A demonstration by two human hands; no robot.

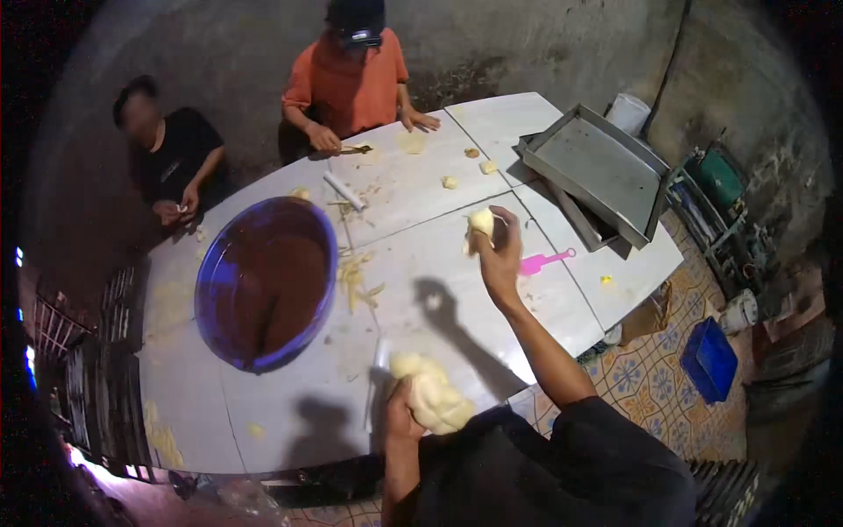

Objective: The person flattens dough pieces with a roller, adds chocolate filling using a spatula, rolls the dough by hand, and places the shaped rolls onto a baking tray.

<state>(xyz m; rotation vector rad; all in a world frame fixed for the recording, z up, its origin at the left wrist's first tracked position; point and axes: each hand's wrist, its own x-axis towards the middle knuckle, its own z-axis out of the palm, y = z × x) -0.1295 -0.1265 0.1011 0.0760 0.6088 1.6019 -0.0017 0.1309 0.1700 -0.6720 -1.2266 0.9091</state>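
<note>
A big, lumpy mass of pale yellow dough [432, 397] rests in my left hand [401, 415], held above the near edge of the table, its fingers partly hidden by the dough. Raised over the middle of the table, my right hand [500, 255] grips a small piece of dough [480, 220] with its fingers bent round it. Beside that hand a pink spatula [543, 261] lies on the white tabletop [404, 307]. Small dough balls [450, 183] sit farther off. A white rolling pin [378, 382] lies next to my left hand.
To the left stands a large blue tub [330, 263] with brown powdery contents. Dough strips [353, 277] lie beside it. Stacked metal trays [606, 176] are at the far right. Two co-workers [356, 79] stand at the far side, one near another rolling pin [344, 190]. A blue crate [709, 360] is on the floor.
</note>
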